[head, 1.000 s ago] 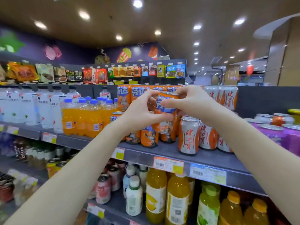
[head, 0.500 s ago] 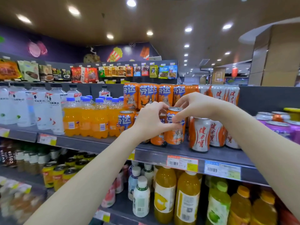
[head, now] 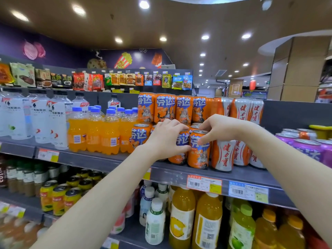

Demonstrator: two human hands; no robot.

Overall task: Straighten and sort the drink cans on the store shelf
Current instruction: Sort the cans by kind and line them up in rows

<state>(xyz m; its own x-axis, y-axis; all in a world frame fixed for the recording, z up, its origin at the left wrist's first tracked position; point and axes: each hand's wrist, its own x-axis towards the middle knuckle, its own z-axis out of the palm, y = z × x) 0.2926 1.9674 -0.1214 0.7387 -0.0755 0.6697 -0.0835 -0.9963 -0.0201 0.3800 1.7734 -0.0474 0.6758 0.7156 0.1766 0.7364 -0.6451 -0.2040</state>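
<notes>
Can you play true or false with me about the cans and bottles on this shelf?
1. Both hands are on orange cans at the shelf front. True: the left hand grips one orange can and the right hand rests on the orange can beside it.
2. The orange soda bottles have red caps. False: their caps are blue.
3. The silver and orange cans stand right of the held cans. True.
4. The purple cans sit at the far left. False: they are at the far right.
5. A can is lying on its side. False: all visible cans stand upright.
</notes>
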